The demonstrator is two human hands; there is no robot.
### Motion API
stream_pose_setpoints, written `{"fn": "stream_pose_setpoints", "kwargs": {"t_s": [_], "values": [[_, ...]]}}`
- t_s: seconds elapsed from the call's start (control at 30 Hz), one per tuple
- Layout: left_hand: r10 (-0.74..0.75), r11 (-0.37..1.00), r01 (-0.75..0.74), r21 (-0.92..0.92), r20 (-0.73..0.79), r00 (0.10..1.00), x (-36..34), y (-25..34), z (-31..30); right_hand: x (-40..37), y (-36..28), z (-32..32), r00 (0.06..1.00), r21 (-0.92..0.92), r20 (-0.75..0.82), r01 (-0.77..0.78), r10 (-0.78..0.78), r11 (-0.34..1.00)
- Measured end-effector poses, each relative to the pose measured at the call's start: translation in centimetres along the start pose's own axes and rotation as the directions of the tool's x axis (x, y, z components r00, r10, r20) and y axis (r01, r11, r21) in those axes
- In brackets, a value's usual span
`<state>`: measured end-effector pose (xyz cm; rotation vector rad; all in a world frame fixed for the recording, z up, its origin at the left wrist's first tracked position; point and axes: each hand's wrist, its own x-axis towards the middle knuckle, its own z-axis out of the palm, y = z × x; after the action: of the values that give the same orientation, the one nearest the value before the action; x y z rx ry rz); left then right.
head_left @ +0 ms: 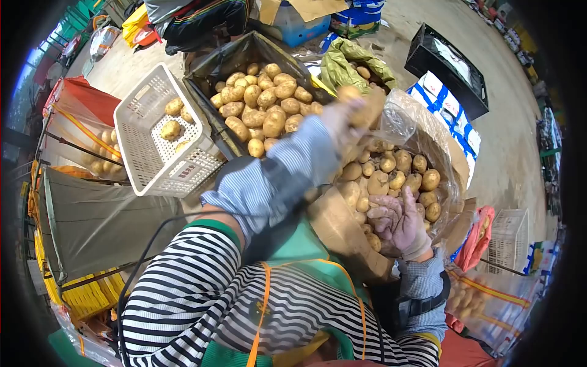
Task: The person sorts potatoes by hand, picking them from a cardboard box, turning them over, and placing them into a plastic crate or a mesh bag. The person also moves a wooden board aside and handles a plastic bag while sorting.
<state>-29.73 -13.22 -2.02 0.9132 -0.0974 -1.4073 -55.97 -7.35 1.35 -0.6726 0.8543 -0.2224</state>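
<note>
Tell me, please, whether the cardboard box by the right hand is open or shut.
Open: potatoes show inside the cardboard box from above, and the gloved right hand is at its opening.

Blk/wht striped top (pixel 183 287) w/ grn trim (pixel 215 226), blue sleeve covers (pixel 238 191), dk straps (pixel 428 304), orange cord (pixel 265 300)

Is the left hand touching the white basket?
Apart. The head view shows the left hand well away from the white basket, with the black-lined potato box between them.
</note>
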Motion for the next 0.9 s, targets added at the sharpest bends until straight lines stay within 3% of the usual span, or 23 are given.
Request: {"fn": "stream_pose_setpoints", "kwargs": {"t_s": [0.03,0.07,0.1,0.13,0.17,0.2,0.23,0.27,0.3,0.37,0.4,0.47,0.5,0.57,0.6,0.63,0.67,0.7,0.77,0.8,0.9], "values": [[0.025,0.999,-0.018,0.043,-0.161,0.987,2.0,1.9,-1.8,0.2,0.5,-0.2,0.997,-0.022,-0.069,0.035,-0.036,0.999],[0.039,0.99,-0.076,-0.117,-0.288,0.957,3.5,3.2,-3.2,0.7,0.6,-1.4,0.997,0.153,-0.067,-0.017,0.027,0.988],[0.091,0.982,-0.133,-0.134,-0.282,0.955,5.7,4.3,-6.0,1.1,0.7,-2.0,0.996,0.155,-0.08,-0.013,0.026,0.988],[0.061,0.99,-0.097,-0.103,-0.307,0.95,6.4,6.2,-7.4,1.4,1.0,-2.6,0.988,0.08,-0.138,0.078,-0.067,0.994],[0.143,0.946,-0.24,-0.219,-0.384,0.912,6.6,6.8,-8.0,1.5,1.3,-3.4,0.968,0.002,-0.198,0.159,-0.156,0.987],[0.188,0.953,-0.249,-0.176,-0.303,0.934,5.2,7.8,-8.7,2.0,1.0,-4.5,0.984,0.226,-0.155,0.122,-0.088,0.966],[0.265,0.945,-0.309,-0.111,-0.3,0.916,5.2,8.3,-9.4,2.5,1.0,-6.0,0.987,0.251,-0.121,0.137,-0.11,0.958],[0.328,0.932,-0.359,-0.048,-0.313,0.891,3.2,8.7,-7.6,3.1,1.3,-5.4,0.879,-0.07,-0.389,0.27,-0.276,0.96],[0.26,0.954,-0.295,-0.049,-0.35,0.9,3.6,8.9,-7.4,2.5,-0.5,-4.6,0.923,0.12,-0.368,0.165,-0.111,0.979],[0.202,0.979,-0.202,0.026,-0.007,0.979,3.4,7.6,-7.0,3.8,-0.2,-7.9,0.936,0.03,-0.321,0.163,-0.145,0.986],[0.18,0.979,-0.191,0.069,0.142,0.973,1.7,6.2,-5.2,4.8,0.5,-8.7,0.93,0.038,-0.34,0.166,-0.144,0.985],[0.06,0.953,-0.189,0.237,0.465,0.883,-2.9,3.0,-1.0,7.1,2.4,-9.9,0.85,-0.227,-0.483,0.112,-0.212,0.967],[-0.051,0.91,-0.216,0.354,0.613,0.788,-4.3,1.7,0.2,8.3,3.5,-10.3,0.845,-0.226,-0.492,0.107,-0.208,0.968],[-0.182,0.64,-0.462,0.614,0.705,0.685,-5.1,-2.0,0.3,10.7,5.5,-11.7,0.791,-0.442,-0.543,0.015,-0.282,0.897],[-0.169,0.507,-0.511,0.694,0.661,0.731,-4.6,-3.9,0.0,11.9,5.7,-12.7,0.791,-0.447,-0.544,0.007,-0.279,0.894],[-0.149,0.359,-0.535,0.764,0.613,0.776,-4.0,-5.2,-0.5,13.3,6.0,-13.7,0.792,-0.417,-0.588,-0.121,-0.166,0.901],[-0.218,0.09,-0.431,0.898,0.44,0.871,-4.3,-4.1,0.1,14.6,6.4,-14.6,0.778,-0.378,-0.626,-0.247,-0.05,0.892],[-0.221,0.091,-0.423,0.902,0.432,0.874,-4.0,-3.5,0.2,15.8,7.0,-15.4,0.779,-0.375,-0.625,-0.254,-0.041,0.891],[-0.089,-0.136,-0.301,0.944,0.291,0.953,-2.7,-2.5,-0.2,17.8,7.9,-16.4,0.688,-0.681,-0.609,-0.198,-0.395,0.705],[-0.104,-0.009,-0.29,0.957,0.288,0.952,-1.7,-2.1,-0.8,18.7,8.0,-17.2,0.645,-0.812,-0.522,-0.177,-0.558,0.556],[-0.054,0.024,-0.376,0.926,0.377,0.925,-0.3,-1.2,-2.2,20.7,6.7,-17.5,0.655,-0.849,-0.501,-0.247,-0.566,0.467]]}}
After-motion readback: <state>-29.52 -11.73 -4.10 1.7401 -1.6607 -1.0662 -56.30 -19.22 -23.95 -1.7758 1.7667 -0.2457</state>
